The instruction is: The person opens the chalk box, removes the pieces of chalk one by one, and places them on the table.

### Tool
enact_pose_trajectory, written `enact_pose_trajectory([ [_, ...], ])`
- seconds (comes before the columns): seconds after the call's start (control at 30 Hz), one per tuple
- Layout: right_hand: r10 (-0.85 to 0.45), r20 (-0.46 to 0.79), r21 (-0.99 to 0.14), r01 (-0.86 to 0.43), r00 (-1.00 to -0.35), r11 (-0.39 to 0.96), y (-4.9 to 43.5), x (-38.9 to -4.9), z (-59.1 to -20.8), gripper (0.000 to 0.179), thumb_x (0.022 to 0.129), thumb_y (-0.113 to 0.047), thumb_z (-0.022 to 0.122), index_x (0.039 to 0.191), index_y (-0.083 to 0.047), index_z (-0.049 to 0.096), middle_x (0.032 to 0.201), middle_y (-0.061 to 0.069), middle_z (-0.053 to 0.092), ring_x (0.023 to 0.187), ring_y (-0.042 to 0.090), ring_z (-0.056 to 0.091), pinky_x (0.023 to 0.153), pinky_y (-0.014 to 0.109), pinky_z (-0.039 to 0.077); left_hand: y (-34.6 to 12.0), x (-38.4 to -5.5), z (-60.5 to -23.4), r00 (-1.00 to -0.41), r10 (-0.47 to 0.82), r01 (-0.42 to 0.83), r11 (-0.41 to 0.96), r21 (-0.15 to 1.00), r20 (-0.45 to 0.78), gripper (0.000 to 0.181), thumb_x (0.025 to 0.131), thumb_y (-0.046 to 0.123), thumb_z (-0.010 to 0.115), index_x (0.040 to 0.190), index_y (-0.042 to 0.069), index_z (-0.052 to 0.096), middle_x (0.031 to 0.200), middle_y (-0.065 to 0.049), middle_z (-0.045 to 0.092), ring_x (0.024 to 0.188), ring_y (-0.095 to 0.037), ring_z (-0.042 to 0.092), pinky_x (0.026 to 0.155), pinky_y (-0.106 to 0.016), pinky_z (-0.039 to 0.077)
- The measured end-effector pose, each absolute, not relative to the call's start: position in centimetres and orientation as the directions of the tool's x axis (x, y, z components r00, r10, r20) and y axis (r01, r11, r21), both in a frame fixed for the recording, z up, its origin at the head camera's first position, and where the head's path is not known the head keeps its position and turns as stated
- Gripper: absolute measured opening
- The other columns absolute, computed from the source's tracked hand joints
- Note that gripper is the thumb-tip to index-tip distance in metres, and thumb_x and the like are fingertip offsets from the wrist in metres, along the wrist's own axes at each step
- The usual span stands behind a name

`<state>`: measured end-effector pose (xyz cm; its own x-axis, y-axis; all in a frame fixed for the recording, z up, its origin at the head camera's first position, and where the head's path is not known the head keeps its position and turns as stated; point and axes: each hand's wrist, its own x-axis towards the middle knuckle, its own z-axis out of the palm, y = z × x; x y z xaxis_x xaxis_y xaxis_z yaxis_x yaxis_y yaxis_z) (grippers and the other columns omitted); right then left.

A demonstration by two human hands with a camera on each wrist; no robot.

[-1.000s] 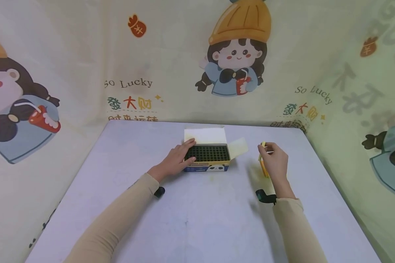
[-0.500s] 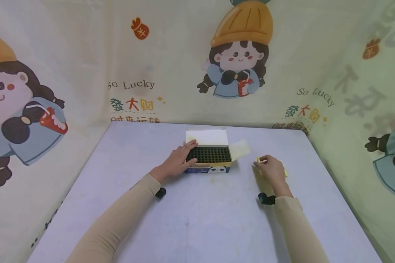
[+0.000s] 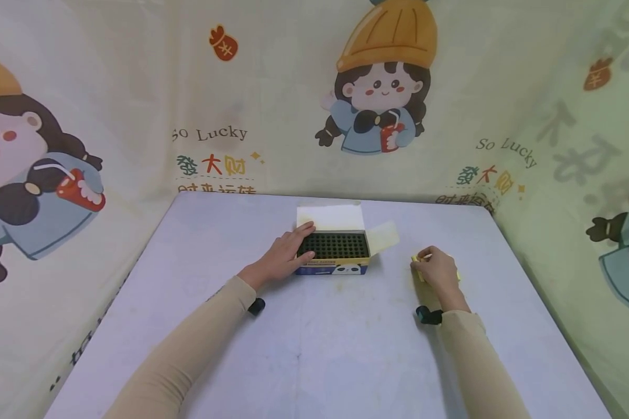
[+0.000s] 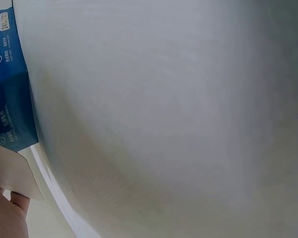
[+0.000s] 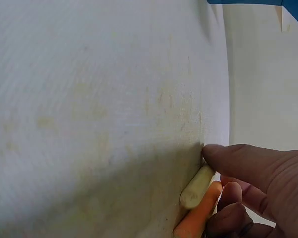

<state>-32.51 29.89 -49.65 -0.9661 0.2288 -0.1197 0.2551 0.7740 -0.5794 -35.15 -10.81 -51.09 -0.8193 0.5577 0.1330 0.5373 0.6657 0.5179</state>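
Note:
My left hand (image 3: pixel 279 256) rests spread at the left end of an open blue-and-yellow box (image 3: pixel 322 270). Its thumb lies at the front edge and its fingers at the back edge. Inside the box is a black tray (image 3: pixel 338 246) with rows of small round holes. In the left wrist view, fingers (image 4: pixel 21 202) touch a pale cardboard flap (image 4: pixel 12 171). To the right of the box, my right hand (image 3: pixel 438 272) pinches a pale yellow crayon (image 5: pixel 196 188) low over the table. An orange crayon (image 5: pixel 196 218) lies against it, partly hidden by the curled fingers.
The box's white lid (image 3: pixel 330 217) stands up at its back, and a side flap (image 3: pixel 382 236) sticks out to the right. A white tabletop (image 3: pixel 304 343) spreads below both arms. Printed cloth (image 3: pixel 283 87) hangs behind and at the sides.
My right hand has come down and slightly toward me, lowering the yellow crayon from upright to close over the table. The left hand has stayed at the box.

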Motion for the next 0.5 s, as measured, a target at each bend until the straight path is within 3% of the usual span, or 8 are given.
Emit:
enact_pose_trajectory([
  [0.33, 0.224, -0.158, -0.583, 0.274, -0.962, 0.765, 29.9, -32.7, -49.4, 0.029, 0.098, -0.020, 0.066, 0.120, -0.001, 0.061, 0.119, 0.025, 0.064, 0.092, 0.031, 0.059, 0.066, 0.030, 0.047, -10.7, -35.3, -50.8, -0.819, 0.566, 0.527, 0.676, 0.515, 0.095, 0.073, 0.109, 0.057, 0.039, 0.168, 0.024, 0.014, 0.175, 0.008, 0.006, 0.153, -0.036, 0.029, 0.118, -0.066, 0.025],
  [0.5, 0.115, -0.051, -0.555, 0.124, -0.992, 0.823, 29.3, -33.7, -47.9, 0.032, 0.104, -0.030, 0.060, 0.118, -0.001, 0.064, 0.118, 0.024, 0.068, 0.094, 0.034, 0.063, 0.074, 0.041, 0.051, -11.5, -35.5, -50.0, -0.818, 0.571, 0.530, 0.700, 0.479, 0.073, 0.072, 0.109, 0.058, 0.037, 0.168, 0.024, 0.016, 0.175, 0.009, 0.001, 0.153, -0.039, 0.028, 0.117, -0.069, 0.024],
])
